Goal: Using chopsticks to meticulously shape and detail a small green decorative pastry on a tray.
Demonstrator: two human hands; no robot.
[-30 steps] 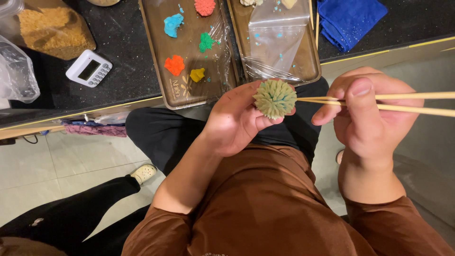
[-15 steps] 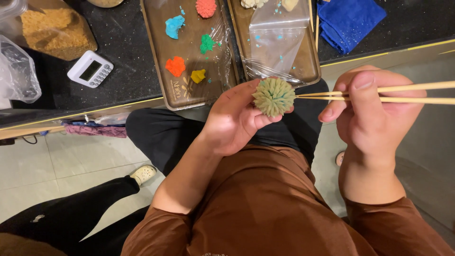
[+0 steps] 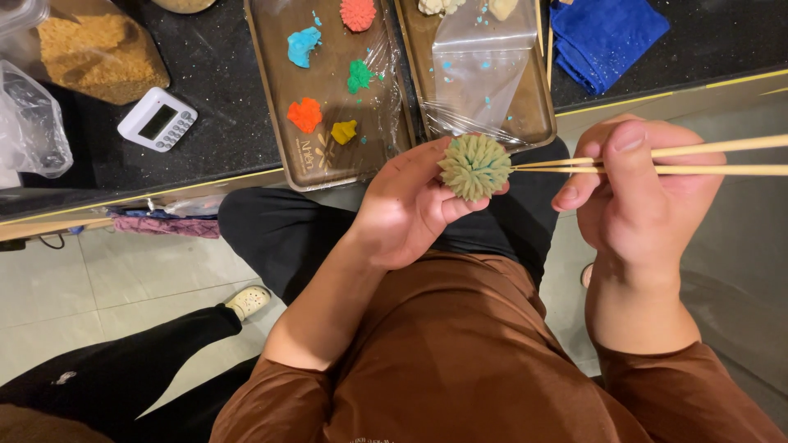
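Observation:
My left hand (image 3: 406, 209) cups a green dough ball (image 3: 474, 166) covered in small petal-like spikes, gripping it from below and the left. My right hand (image 3: 640, 193) grips a pair of wooden chopsticks (image 3: 698, 160) that lie level, their tips touching the right side of the green ball. Both hands are raised above my lap, just in front of the counter's edge. I wear a brown shirt and dark trousers.
On the black counter (image 3: 213, 107) sit a brown tray (image 3: 324, 160) with blue, green, orange, yellow and red dough pieces, a second tray (image 3: 533, 123) under clear plastic film, a blue cloth (image 3: 607, 33), a white timer (image 3: 158, 120), a brown crumb block (image 3: 98, 53) and a clear bag (image 3: 33, 123).
The chopstick tips stay at the ball's right side. My right hand has shifted slightly along the chopsticks. The left hand keeps its hold on the ball.

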